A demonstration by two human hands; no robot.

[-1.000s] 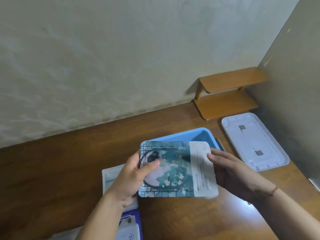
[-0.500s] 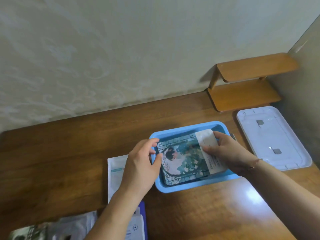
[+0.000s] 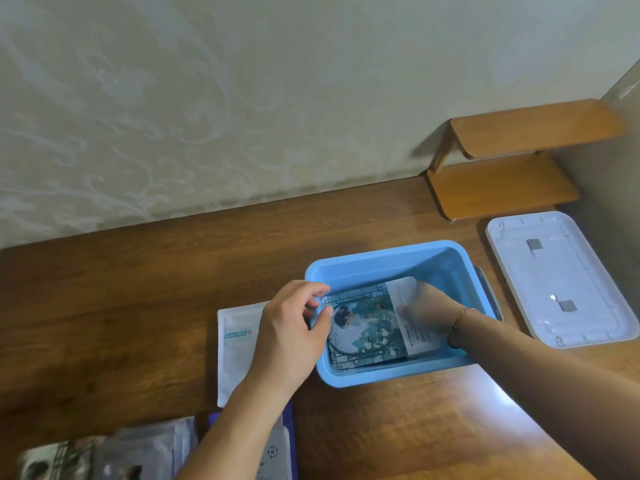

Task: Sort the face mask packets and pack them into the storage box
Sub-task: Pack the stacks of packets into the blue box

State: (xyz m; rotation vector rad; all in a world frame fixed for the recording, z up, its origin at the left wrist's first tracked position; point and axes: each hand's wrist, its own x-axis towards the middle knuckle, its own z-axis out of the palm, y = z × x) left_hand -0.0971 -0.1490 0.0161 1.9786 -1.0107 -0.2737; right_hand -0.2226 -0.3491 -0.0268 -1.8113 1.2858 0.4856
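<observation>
Teal illustrated foil mask packet (image 3: 370, 323) lies tilted inside the blue plastic storage box (image 3: 398, 252). Right hand (image 3: 427, 311) reaches in, fingers pinching its white end to seat it. Left hand (image 3: 294, 327), fingers loosely curled and holding nothing, hangs at the box's left rim, likely guiding.

A box (image 3: 398, 258) is set on the table (image 3: 138, 306), with a packet (image 3: 374, 327) laid inside it. A lid (image 3: 561, 278) is placed right of the box, a shelf (image 3: 512, 168) behind the lid. More packets (image 3: 235, 341) are spread left of the box and nearer the front edge (image 3: 104, 459).
</observation>
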